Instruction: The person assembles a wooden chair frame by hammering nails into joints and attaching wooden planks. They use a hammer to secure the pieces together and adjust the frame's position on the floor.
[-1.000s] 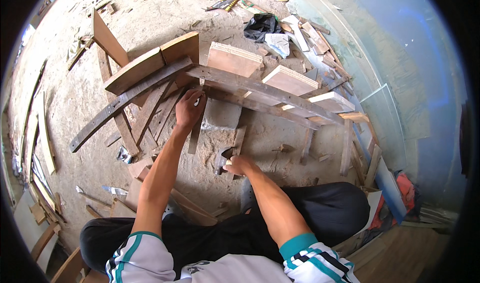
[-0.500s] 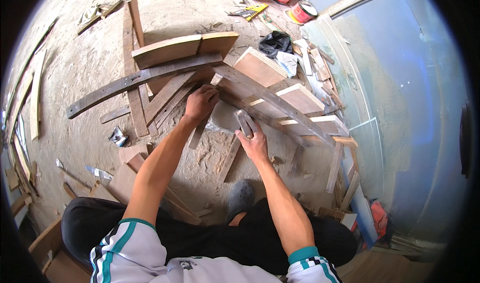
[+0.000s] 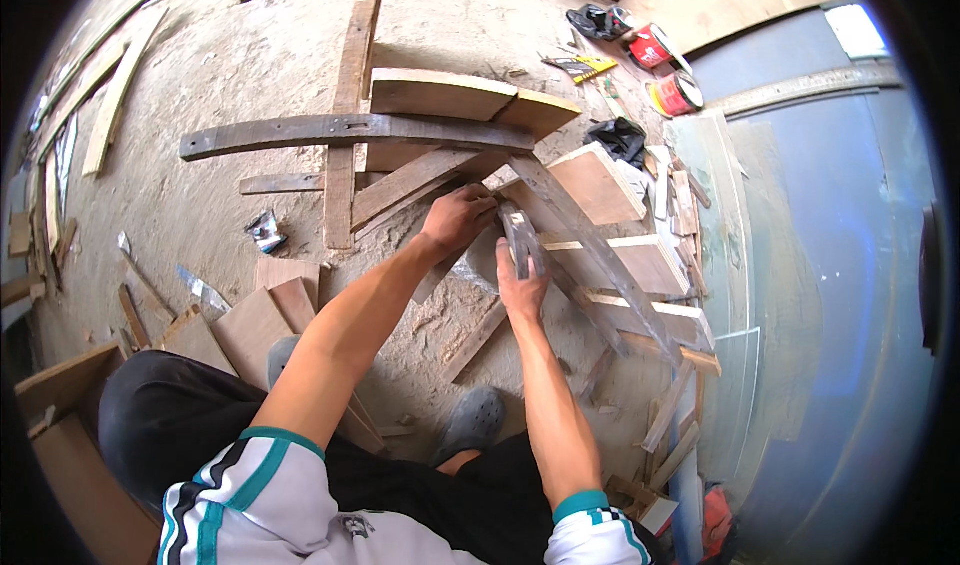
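A wooden frame [image 3: 590, 235] of dark beams and pale plywood boards lies tilted on the ground ahead of me. My left hand [image 3: 460, 221] is closed at the inner corner where the beams meet. Whatever its fingertips pinch there is hidden. Just right of it, my right hand [image 3: 522, 283] is wrapped round a short grey bar-like tool [image 3: 520, 237], its upper end close to my left fingers. A long dark beam [image 3: 350, 130] of the frame stretches left above both hands. Below them a pale, whitish block [image 3: 478, 261] is partly covered by my hands.
Plywood offcuts [image 3: 250, 330] lie by my left knee, with a crumpled packet [image 3: 266, 232] beyond. Glass-like sheets [image 3: 800, 265] lean along the right. Red cans [image 3: 676, 95], a yellow-handled saw [image 3: 582, 66] and black plastic bags [image 3: 617, 140] sit at the far right.
My view has swung, so the frame appears farther right. My right hand has brought the grey tool up against the corner, close to my left fingers. The left hand stays at the joint.
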A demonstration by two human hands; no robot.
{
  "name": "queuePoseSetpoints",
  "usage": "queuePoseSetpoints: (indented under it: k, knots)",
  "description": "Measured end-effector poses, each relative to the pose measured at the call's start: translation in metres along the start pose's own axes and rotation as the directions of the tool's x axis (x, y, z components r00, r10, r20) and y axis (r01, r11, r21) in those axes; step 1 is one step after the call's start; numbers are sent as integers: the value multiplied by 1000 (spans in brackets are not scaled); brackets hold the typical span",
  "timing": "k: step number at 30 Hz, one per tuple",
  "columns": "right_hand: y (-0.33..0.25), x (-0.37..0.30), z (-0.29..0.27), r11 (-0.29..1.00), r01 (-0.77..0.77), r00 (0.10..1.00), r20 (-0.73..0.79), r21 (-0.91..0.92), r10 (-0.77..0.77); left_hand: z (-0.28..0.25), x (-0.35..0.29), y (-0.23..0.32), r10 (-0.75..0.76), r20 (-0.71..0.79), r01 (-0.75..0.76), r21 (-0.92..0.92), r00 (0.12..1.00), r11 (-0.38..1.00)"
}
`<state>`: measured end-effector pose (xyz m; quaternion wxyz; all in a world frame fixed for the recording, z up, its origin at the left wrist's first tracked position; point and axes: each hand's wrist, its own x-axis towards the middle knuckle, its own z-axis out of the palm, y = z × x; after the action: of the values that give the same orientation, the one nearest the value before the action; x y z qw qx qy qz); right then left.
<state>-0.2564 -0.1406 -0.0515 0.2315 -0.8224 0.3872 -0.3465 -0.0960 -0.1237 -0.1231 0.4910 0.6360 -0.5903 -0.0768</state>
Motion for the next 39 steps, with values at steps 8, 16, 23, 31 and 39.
queuePoseSetpoints:
  k: [8,16,23,31,39]
  knots:
    - [24,-1,0,988,57,996,75,-145,-47,1,-2,2,-3,-34,2,-23,999,1000]
    - [18,1,-3,995,17,1000,25,-96,-15,1,1,2,-11,-34,11,-23,999,1000]
    - [13,5,2,997,-21,996,88,-70,27,3,3,0,11,-43,-11,-5,999,1000]
    - [14,9,1,975,172,985,-1,-142,-174,6,3,1,-17,-33,17,-5,999,1000]
    - [3,2,-7,994,-104,995,0,-32,104,0,2,8,-95,-4,95,-47,995,994]
